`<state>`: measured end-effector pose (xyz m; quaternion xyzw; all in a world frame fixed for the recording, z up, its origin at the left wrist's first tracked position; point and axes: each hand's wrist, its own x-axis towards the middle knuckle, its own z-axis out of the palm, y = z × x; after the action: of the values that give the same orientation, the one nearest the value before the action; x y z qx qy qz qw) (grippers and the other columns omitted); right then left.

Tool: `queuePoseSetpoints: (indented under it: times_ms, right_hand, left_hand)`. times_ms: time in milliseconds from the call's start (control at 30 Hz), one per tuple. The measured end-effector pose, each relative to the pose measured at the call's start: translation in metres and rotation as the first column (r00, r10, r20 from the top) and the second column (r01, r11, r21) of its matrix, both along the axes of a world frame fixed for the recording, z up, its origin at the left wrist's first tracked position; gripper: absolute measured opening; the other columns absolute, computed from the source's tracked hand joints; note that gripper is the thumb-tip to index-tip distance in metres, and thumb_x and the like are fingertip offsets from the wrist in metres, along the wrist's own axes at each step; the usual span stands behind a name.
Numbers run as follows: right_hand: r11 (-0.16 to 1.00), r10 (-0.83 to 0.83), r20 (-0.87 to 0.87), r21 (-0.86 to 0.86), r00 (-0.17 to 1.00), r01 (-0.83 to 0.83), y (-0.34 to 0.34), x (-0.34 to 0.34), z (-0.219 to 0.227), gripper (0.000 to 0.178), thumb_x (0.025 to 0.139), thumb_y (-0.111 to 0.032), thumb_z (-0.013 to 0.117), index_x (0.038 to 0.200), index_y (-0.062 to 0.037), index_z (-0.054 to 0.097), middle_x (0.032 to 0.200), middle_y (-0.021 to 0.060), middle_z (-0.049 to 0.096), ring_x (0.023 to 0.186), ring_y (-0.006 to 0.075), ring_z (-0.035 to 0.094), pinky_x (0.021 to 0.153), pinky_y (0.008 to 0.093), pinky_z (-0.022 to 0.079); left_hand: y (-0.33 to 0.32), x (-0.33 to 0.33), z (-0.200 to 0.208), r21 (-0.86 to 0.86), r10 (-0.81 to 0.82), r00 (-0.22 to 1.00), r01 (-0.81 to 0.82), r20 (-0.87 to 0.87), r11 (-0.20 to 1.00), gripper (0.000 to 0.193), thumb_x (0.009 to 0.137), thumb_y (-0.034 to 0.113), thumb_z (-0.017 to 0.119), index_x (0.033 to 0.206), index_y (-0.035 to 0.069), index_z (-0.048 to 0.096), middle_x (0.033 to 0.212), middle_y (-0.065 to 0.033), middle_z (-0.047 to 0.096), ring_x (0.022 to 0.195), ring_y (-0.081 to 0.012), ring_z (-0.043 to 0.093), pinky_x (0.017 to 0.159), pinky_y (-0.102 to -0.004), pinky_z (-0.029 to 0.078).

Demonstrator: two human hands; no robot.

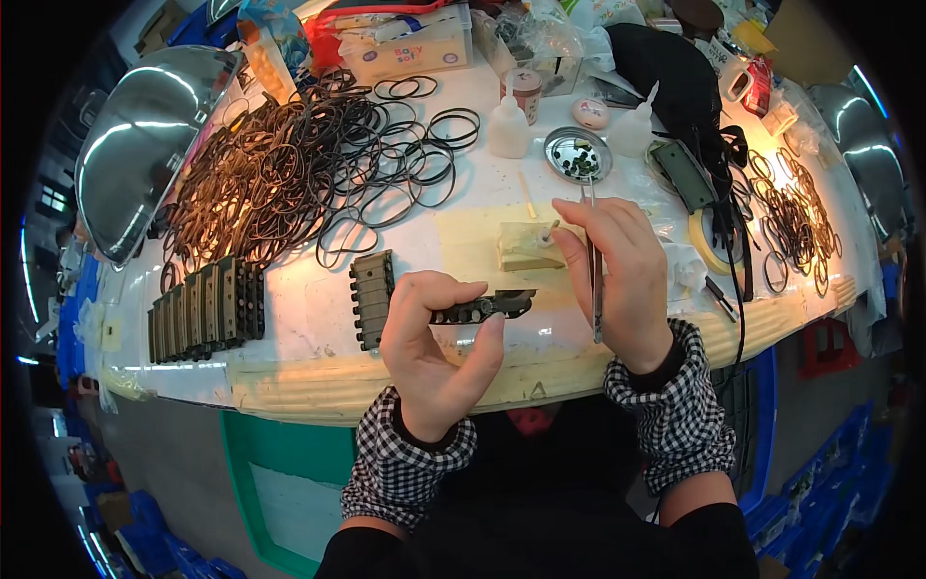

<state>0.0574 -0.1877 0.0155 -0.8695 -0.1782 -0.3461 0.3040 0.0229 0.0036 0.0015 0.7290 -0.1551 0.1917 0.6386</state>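
My left hand (439, 343) pinches a dark, segmented, ribbed part (508, 306) between thumb and fingers, held level above the table's near edge. In my right hand (622, 275) are metal tweezers (597, 299), which point away from me. Their tips reach toward a round metal dish (549, 154) that holds several small dark green pieces (577, 164). Whether the tips touch a piece cannot be made out. A pale, yellowish wrapped block (526, 248) lies just left of my right hand. Close by my left hand stands a similar ribbed part (371, 297).
A row of ribbed parts (205, 311) stands at left, before a heap of dark rubber rings (280, 164). White squeeze bottles (508, 130) flank the dish. More rings (796, 212), a tape roll (712, 241) and a black cloth bag (661, 68) lie at right.
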Motion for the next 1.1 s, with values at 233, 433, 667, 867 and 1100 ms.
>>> queuePoseSetpoints:
  times_ms: [233, 433, 667, 867, 1100]
  right_hand:
    - [0.944, 0.315, -0.006, 0.104, 0.949, -0.312, 0.017, -0.029, 0.03, 0.031, 0.072, -0.005, 0.075, 0.102, -0.0033, 0.067, 0.079, 0.0082, 0.059, 0.077, 0.0278, 0.058, 0.068, 0.0367, 0.048]
    - [0.925, 0.37, -0.069, 0.125, 0.926, -0.36, 0.024, -0.039, 0.026, 0.027, 0.072, -0.005, 0.075, 0.097, -0.0041, 0.066, 0.076, 0.0065, 0.058, 0.073, 0.026, 0.057, 0.066, 0.0347, 0.048]
    - [0.916, 0.372, -0.182, 0.233, 0.91, -0.327, 0.018, -0.044, 0.036, 0.016, 0.079, -0.005, 0.072, 0.093, -0.0003, 0.066, 0.075, 0.0069, 0.061, 0.069, 0.0212, 0.059, 0.064, 0.0309, 0.048]
    - [0.788, 0.503, -0.421, 0.582, 0.755, -0.201, 0.003, -0.037, 0.044, 0.015, 0.09, -0.011, 0.065, 0.095, 0.0038, 0.065, 0.072, 0.0036, 0.061, 0.069, 0.0053, 0.055, 0.063, 0.022, 0.043]
    - [0.982, 0.097, -0.097, 0.174, 0.991, -0.079, -0.011, -0.002, 0.03, 0.011, 0.085, -0.008, 0.068, 0.092, -0.0007, 0.065, 0.082, 0.0103, 0.065, 0.076, 0.0252, 0.06, 0.067, 0.0333, 0.047]
  left_hand:
    - [0.006, 0.001, -0.004, -0.197, -0.159, 0.987, 0.152, -0.021, 0.968, 0.026, 0.073, 0.001, 0.069, 0.097, -0.001, 0.061, 0.092, -0.0073, 0.055, 0.088, -0.0163, 0.05, 0.083, -0.029, 0.04]
    - [0.006, -0.005, -0.008, -0.4, -0.301, 0.95, 0.245, -0.083, 0.883, 0.02, 0.078, 0.003, 0.065, 0.097, -0.001, 0.059, 0.093, -0.0056, 0.054, 0.087, -0.0131, 0.05, 0.08, -0.0276, 0.04]
    - [0.004, -0.014, 0.007, -0.543, -0.485, 0.824, 0.275, -0.292, 0.793, 0.027, 0.086, 0.005, 0.064, 0.11, -0.002, 0.056, 0.103, -0.008, 0.06, 0.098, -0.0129, 0.054, 0.089, -0.0279, 0.043]
    - [0.005, -0.015, 0.007, -0.505, -0.56, 0.721, 0.332, -0.409, 0.797, 0.03, 0.093, 0.008, 0.062, 0.119, -0.004, 0.052, 0.107, -0.0105, 0.066, 0.094, -0.0129, 0.064, 0.082, -0.0257, 0.051]
    - [0.005, -0.021, 0.005, -0.703, -0.656, 0.613, 0.22, -0.44, 0.677, 0.03, 0.093, 0.013, 0.061, 0.117, -0.003, 0.054, 0.1, -0.0106, 0.068, 0.084, -0.0155, 0.068, 0.076, -0.028, 0.056]
